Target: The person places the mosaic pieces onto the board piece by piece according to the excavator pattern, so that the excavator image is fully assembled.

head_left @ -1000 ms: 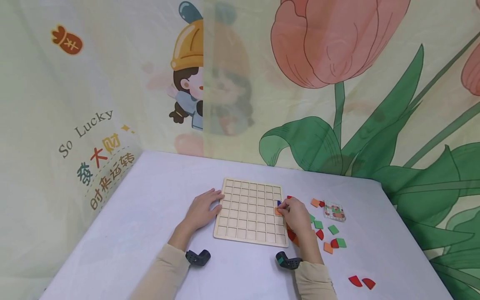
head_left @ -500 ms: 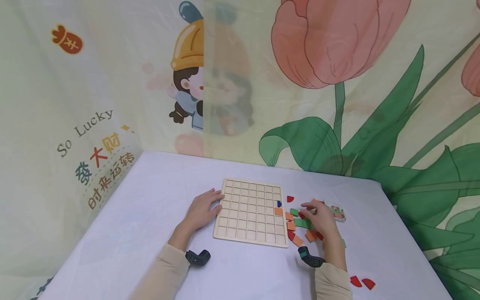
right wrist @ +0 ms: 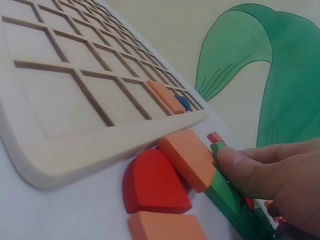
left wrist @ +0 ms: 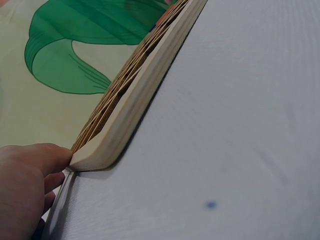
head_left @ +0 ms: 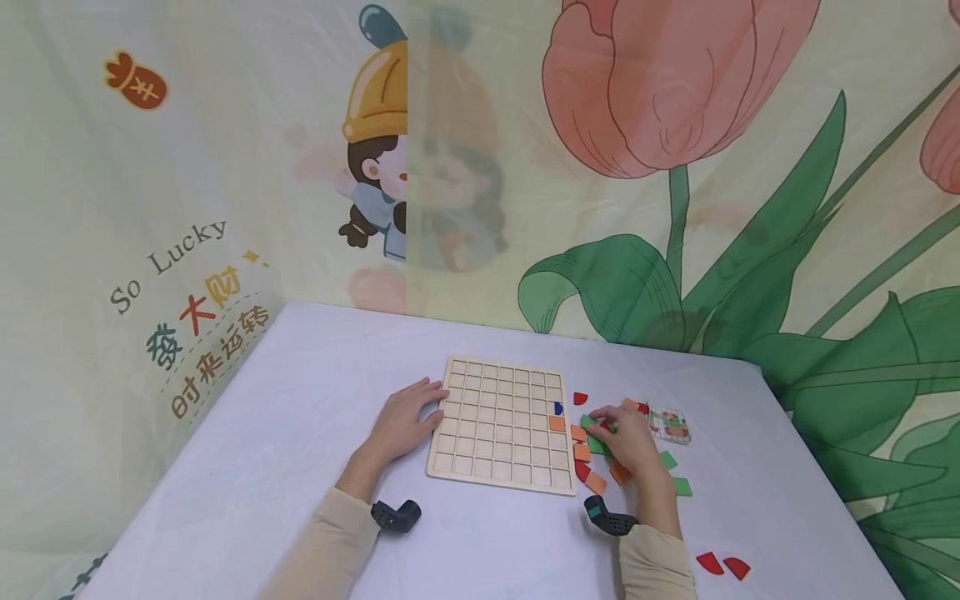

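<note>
While left hand (head_left: 405, 421) rests extended fingers against left edge of grid board (head_left: 483, 447), right hand (head_left: 630, 437) apparently pinches green tile (head_left: 587, 422) near board's right edge, contact partly hidden. Risk: neighbouring orange tile (head_left: 579, 433) knocked, if lift drags sideways.

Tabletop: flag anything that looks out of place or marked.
Two red pieces lie nearer the person, apart from the cluster of pieces beside the board, as if strayed. In the left wrist view, a small blurred blue spot marks the white cloth, possibly a stain.
</note>
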`<state>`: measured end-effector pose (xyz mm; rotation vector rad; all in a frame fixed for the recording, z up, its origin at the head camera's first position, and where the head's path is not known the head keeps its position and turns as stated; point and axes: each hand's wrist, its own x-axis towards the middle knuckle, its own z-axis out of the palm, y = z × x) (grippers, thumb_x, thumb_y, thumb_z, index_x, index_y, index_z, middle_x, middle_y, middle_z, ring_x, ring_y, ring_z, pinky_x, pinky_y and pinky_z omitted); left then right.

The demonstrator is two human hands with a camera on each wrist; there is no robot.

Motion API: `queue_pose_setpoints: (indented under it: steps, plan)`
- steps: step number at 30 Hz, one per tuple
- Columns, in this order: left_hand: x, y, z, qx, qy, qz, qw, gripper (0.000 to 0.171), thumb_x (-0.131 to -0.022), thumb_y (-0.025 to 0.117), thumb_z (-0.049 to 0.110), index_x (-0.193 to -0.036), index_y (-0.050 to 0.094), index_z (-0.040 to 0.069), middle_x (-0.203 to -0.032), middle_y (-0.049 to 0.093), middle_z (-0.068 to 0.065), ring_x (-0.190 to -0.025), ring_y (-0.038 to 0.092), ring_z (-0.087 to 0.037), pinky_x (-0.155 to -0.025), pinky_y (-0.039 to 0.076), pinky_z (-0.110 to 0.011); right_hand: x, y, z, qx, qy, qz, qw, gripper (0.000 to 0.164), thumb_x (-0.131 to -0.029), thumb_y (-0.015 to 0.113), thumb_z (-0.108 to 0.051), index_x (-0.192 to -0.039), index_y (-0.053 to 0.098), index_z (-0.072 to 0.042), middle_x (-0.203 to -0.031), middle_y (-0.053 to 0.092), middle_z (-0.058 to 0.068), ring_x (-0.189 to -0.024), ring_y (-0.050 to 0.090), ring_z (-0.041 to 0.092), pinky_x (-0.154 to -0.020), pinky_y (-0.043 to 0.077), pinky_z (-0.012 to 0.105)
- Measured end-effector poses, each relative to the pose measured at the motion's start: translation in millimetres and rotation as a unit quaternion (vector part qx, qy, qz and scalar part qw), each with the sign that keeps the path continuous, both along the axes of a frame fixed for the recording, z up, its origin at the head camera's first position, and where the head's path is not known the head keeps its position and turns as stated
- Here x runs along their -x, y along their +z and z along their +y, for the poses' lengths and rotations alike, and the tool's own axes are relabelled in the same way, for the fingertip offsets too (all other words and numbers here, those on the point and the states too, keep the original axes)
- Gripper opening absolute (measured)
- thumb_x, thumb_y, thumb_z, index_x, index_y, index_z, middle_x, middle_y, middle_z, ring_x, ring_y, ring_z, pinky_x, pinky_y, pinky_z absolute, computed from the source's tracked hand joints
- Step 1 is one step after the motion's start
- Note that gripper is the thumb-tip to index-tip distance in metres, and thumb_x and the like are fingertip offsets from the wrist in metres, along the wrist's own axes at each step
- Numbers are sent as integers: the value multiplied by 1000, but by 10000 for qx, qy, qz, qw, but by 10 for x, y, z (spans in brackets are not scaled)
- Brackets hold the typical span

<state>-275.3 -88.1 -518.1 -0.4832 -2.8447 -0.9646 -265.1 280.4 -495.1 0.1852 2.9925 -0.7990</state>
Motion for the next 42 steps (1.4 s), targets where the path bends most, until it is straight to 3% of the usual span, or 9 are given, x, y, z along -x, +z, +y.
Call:
queue_pose_setpoints:
  steps: [3,6,9,12,16,20,28,35,42]
  plan:
    - [6,-6,2,-38,13,20,10000,38,-93,58,27,-129,58,15,-142,51,-3,-140,37,-24,-114,28,-51,26,-1,-25,40,-57,96,9999,29,-84,73,-22,-109,66,-9,-104,60,13,-104,48,30,-89,50,48]
    - [10,-9,4,-55,24,40,10000,38,-92,58,26,-129,59,15,-142,51,-3,-139,37,-24,-114,28,-51,44,20,-60,262,-259,148,9992,25,-85,71,-21,-107,63,-10,-101,61,11,-94,51,25,-79,53,33]
    - [11,-8,7,-61,30,38,10000,38,-92,58,26,-129,59,15,-142,52,-3,-139,37,-24,-113,28,-52,56,57,-161,596,-525,390,9961,21,-87,69,-21,-106,64,-12,-98,64,9,-87,51,22,-66,48,22]
    - [9,-5,10,-59,46,28,10000,38,-92,58,26,-128,59,16,-142,52,-3,-139,37,-24,-113,29,-52,80,78,-348,810,-592,760,9920,19,-88,68,-22,-105,67,-15,-96,65,6,-85,50,20,-61,43,19]
    - [6,-9,14,-32,54,-13,10000,38,-92,58,27,-129,59,16,-142,51,-3,-139,37,-24,-114,28,-51,119,51,-612,697,-403,1105,9906,17,-88,68,-23,-103,70,-17,-91,66,2,-81,50,19,-62,41,22]
    - [6,-14,13,-11,41,-9,10000,38,-92,59,28,-128,59,16,-142,52,-3,-139,37,-24,-114,28,-51,147,4,-756,477,-352,1178,9913,14,-88,68,-22,-100,72,-19,-85,65,0,-77,48,18,-61,39,25]
    - [12,-7,11,-57,51,43,10000,38,-92,59,27,-128,59,15,-141,52,-3,-139,37,-24,-114,28,-51,183,-46,-805,308,-109,1247,9917,13,-89,67,-20,-99,73,-17,-85,67,1,-76,51,20,-65,42,29]
    - [11,-8,11,-71,62,29,10000,37,-92,59,27,-128,59,16,-141,52,-3,-140,36,-24,-114,28,-50,199,-55,-834,-152,52,1557,9877,13,-87,69,-19,-98,74,-14,-96,72,5,-92,62,24,-82,52,41]
    - [27,-19,8,-40,75,20,10000,37,-92,58,27,-128,59,17,-141,52,-2,-140,36,-24,-114,28,-50,226,-77,-857,-348,-4,1653,9856,11,-87,69,-18,-96,74,-15,-90,71,3,-84,57,21,-74,51,37]
